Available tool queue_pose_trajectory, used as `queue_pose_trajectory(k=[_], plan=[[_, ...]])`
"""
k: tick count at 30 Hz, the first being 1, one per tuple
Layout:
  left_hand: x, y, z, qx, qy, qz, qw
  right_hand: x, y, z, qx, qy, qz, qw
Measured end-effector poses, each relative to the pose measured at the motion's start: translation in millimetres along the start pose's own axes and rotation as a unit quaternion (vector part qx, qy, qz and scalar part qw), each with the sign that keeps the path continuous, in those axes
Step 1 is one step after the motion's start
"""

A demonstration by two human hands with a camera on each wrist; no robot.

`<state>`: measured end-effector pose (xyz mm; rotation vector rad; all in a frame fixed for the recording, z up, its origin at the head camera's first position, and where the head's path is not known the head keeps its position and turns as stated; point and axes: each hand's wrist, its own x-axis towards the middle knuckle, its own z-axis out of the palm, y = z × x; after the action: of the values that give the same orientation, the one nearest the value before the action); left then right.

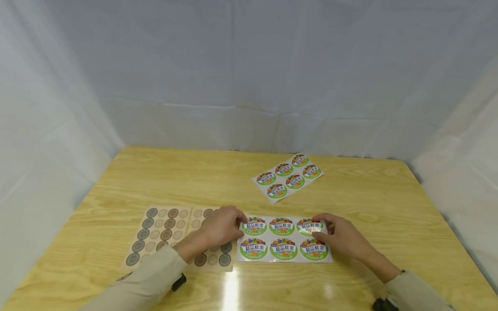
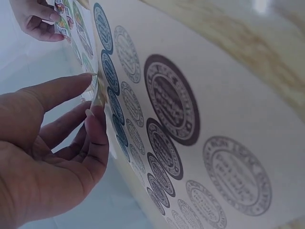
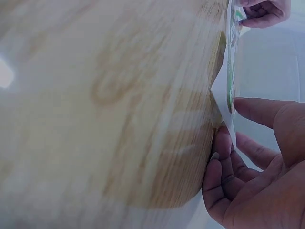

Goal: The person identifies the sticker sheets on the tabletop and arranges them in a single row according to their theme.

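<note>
A white sheet of oval fruit stickers (image 1: 268, 255), green with colourful fruit prints, lies in front of me between both hands. My left hand (image 1: 222, 228) pinches its left edge, thumb on one face and fingers at the other, as the left wrist view shows. At the opposite edge, my right hand (image 1: 344, 236) pinches the sheet with the thumb on top and fingers curled beneath. In the right wrist view that edge of the sticker sheet (image 3: 220, 93) is lifted a little off the wood. Beneath my left forearm and hand lie beige sheets of round seal stickers (image 1: 157, 235), partly covered.
A second sheet of fruit stickers (image 1: 287, 175) lies at an angle farther back on the wooden table (image 1: 389, 203). White cloth (image 1: 249, 86) hangs behind the table and along both sides.
</note>
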<state>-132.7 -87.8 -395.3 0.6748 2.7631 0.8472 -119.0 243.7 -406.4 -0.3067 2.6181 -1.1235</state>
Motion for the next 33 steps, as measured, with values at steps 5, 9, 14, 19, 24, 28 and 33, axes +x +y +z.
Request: queue_pose_trajectory(k=[5,9,14,19,24,28,33], plan=[[-1.5,-3.5,-0.8,-0.017,-0.005,0.009,0.9998,1.4,-0.3,2.6,-0.024,0.005,-0.004,0.9997],[-2.2,-4.9,-1.3,-0.027,-0.012,0.011,0.9995,1.5,-1.3,3.9,-0.026,0.006,-0.005,0.9996],[-1.9,-5.3,-2.3,-0.026,-0.017,0.015,0.9994,0.7,-4.1,2.9,-0.031,0.004,-0.006,0.9995],[-0.4,-4.3,-2.9,-0.026,-0.021,0.012,0.9994,1.9,-4.3,2.2,-0.043,0.012,-0.008,0.9990],[0.1,-2.3,-2.3,-0.005,-0.026,0.008,0.9996,3.2,-3.6,2.7,-0.055,0.013,-0.007,0.9984],[0.5,-2.4,-1.7,0.006,-0.024,0.008,0.9997,4.6,-3.7,3.4,-0.086,0.023,-0.007,0.9960],[1.2,-2.3,-3.0,0.008,-0.024,0.010,0.9996,3.2,-3.5,3.7,-0.115,0.037,-0.009,0.9926]])
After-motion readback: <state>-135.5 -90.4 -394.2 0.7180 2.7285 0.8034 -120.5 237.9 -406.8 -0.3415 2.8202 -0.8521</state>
